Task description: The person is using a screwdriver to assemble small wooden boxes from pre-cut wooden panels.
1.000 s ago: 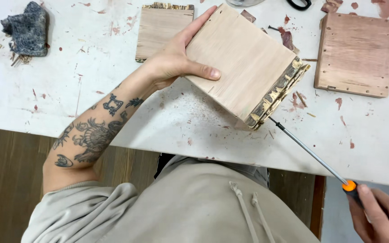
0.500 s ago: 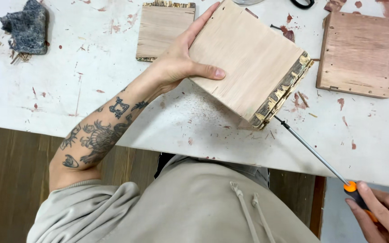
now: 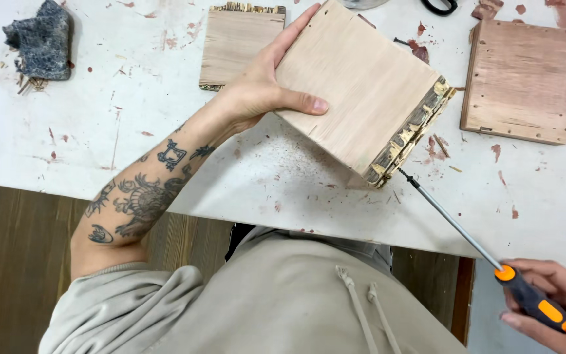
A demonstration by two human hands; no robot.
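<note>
My left hand [image 3: 266, 88] grips a square pale wooden block [image 3: 361, 92] by its left edge and holds it tilted on the white table [image 3: 99, 131]. The block's lower right edge is rough and splintered. In my right hand [image 3: 555, 308], at the bottom right, is a long screwdriver [image 3: 453, 223] with a black and orange handle. Its thin metal shaft slants up to the left. The tip touches the splintered edge near the block's lower corner.
A second pale block [image 3: 237, 42] lies behind my left hand. A reddish wooden panel [image 3: 522, 78] with small holes lies at the right. A dark grey rough lump [image 3: 40, 42] sits at the far left. Wood chips and sawdust litter the table. Black handles [image 3: 439, 6] show at the top.
The screwdriver tip has stayed at the block's rough edge. My right hand and the handle have shifted slightly. The block has barely moved.
</note>
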